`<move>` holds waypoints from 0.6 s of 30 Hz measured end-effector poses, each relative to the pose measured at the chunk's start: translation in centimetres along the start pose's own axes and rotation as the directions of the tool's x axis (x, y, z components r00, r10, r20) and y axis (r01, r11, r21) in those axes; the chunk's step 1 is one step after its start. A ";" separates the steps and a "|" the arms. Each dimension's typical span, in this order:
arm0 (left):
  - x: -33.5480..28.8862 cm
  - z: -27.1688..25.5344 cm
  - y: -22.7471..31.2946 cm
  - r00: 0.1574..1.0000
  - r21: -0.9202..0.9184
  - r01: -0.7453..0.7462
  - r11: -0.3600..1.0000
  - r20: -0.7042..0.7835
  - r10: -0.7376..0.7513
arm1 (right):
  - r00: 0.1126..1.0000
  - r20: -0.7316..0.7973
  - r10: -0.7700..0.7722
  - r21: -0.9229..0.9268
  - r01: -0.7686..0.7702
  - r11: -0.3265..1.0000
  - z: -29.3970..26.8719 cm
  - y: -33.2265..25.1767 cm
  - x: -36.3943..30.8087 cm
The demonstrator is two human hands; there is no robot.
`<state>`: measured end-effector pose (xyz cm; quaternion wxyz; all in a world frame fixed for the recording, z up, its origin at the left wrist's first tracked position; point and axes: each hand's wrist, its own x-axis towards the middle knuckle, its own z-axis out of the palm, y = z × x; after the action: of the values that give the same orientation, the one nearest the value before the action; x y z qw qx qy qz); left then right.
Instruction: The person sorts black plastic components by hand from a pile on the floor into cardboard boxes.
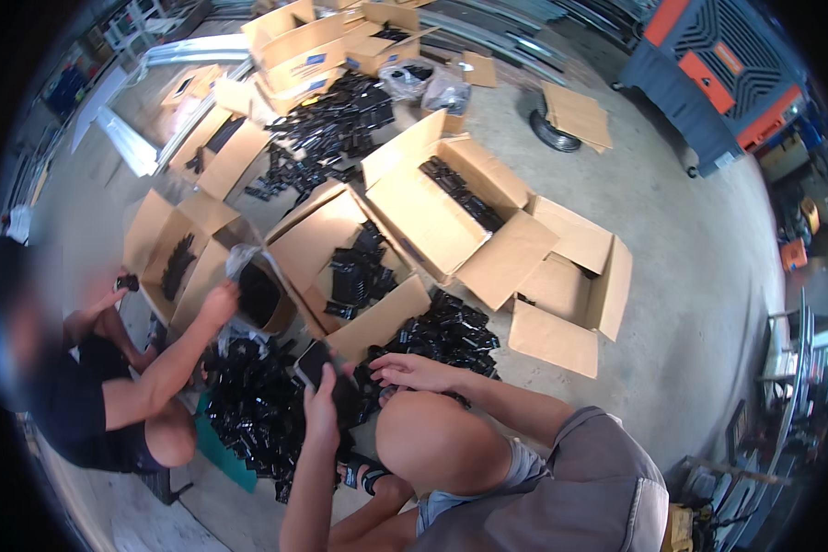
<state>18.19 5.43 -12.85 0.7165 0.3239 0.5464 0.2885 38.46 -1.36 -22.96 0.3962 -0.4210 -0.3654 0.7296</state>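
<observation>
My left hand (321, 402) is closed on a flat, dark rectangular thing (314, 361) with a glossy face and pale rim, much like a phone. It is held above a heap of black plastic parts (248, 405) on the floor. My right hand (414, 372) is beside my raised knee, its fingers stretched out and apart with nothing seen in them. Just beyond it is another pile of black parts (446, 336). An open cardboard box (391, 317) with black parts inside stands ahead of my hands.
A person (74, 405) crouches at the left, one hand at a bag-lined box (281, 317). Open cartons (432, 216) and a smaller box (561, 294) stand ahead. Farther off are more loose parts (331, 120), metal profiles (189, 51) and a grey-orange machine on wheels (708, 78).
</observation>
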 end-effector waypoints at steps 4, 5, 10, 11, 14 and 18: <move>2.4 8.8 -0.1 0.955 -0.007 -0.012 1.000 0.295 0.014 | 0.985 -0.157 -0.077 0.211 0.110 0.971 -0.9 -3.4 -2.6; 2.7 10.0 -0.1 0.924 -0.012 0.014 1.000 0.382 -0.008 | 0.972 -0.222 -0.079 0.162 0.117 0.980 -1.9 -3.9 -3.6; 3.1 8.9 0.1 0.899 0.248 -0.249 0.936 0.420 0.128 | 0.711 -0.702 -0.048 0.095 0.161 0.982 -8.7 -3.8 -11.8; 2.5 7.6 0.2 0.930 0.274 -0.195 0.942 0.358 0.089 | 0.521 -0.853 -0.032 0.052 0.147 0.988 -10.7 -3.1 -14.2; 2.0 0.9 -1.1 0.986 0.424 -0.080 0.902 0.165 0.010 | 0.145 -0.976 -0.163 -0.169 -0.031 0.985 -19.6 0.6 -19.7; 1.3 -4.9 -3.7 0.999 0.559 0.004 0.829 0.041 -0.033 | -0.164 -0.960 -0.226 -0.060 -0.668 0.741 -27.6 3.4 -22.2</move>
<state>13.99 4.80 -17.43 0.6067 0.5206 0.5921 0.1014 69.86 -16.96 -29.16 0.2269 -0.9696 -0.0558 0.0721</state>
